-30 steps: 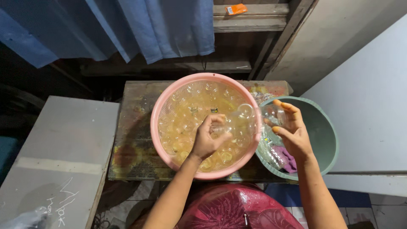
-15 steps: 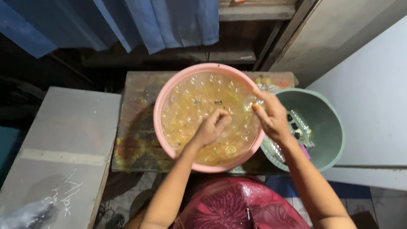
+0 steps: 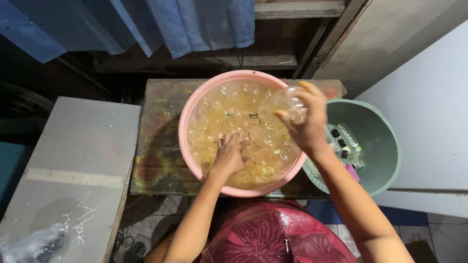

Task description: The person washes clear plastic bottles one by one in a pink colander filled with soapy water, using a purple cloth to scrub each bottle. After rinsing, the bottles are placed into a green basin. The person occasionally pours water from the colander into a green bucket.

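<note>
A worn, patterned surface (image 3: 161, 165) fills the centre of the frame, flanked at lower left by a grey board (image 3: 63, 170) bearing faint scrawled marks; blue cloth (image 3: 185, 24) hangs along the top edge above a wooden shelf (image 3: 297, 9), and a pale wall panel (image 3: 424, 112) rises at right. On the surface sits a pink mesh basin (image 3: 195, 104) heaped with small clear plastic cups (image 3: 234, 104). The left hand (image 3: 230, 155), fingers loosely spread and curled downward, presses into the heap at the basin's lower middle. The right hand (image 3: 304, 122) hovers over the basin's right rim, fingers closed around one clear cup (image 3: 285, 101) (tilted, its mouth towards upper left). Just right of the basin, a green bucket (image 3: 385, 146) holds a clear plastic package (image 3: 346, 143) with small dark squares on it and a scrap of purple. A red patterned fabric (image 3: 273, 234) covers the bottom centre.
</note>
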`<state>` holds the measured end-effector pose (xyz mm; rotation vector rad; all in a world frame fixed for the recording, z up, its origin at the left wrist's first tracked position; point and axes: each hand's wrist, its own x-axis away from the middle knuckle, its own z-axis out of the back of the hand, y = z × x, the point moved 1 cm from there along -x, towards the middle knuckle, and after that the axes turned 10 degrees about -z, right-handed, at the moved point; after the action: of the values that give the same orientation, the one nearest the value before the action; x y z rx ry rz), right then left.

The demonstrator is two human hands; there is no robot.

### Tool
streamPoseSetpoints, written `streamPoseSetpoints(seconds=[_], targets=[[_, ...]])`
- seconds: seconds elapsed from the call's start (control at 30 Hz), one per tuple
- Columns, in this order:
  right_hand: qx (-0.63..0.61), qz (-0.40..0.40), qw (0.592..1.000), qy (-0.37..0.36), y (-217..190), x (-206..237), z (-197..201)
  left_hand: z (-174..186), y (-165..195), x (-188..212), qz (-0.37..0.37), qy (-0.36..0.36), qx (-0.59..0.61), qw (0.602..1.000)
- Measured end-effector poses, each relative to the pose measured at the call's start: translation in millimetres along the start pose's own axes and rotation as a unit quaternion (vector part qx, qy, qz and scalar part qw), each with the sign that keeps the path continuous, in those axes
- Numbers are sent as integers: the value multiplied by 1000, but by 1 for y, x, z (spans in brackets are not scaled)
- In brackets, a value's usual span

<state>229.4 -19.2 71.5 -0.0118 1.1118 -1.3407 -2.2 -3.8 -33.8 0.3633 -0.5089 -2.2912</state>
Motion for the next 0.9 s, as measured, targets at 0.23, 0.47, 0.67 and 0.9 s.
streamPoseSetpoints(seconds=[0.23,0.47,0.67,0.9], targets=[[204,28,970,-132,10,26,-79,-8,-15,4,-67,81,92,990],[69,-136,988,14,86,48,-26,19,-4,0,-53,99,66,991],[218,-433,867,-117,195,97,18,32,27,-11,-97,129,111,981],[309,-470,797,-220,190,144,17,38,49,-7,-99,106,122,982]])
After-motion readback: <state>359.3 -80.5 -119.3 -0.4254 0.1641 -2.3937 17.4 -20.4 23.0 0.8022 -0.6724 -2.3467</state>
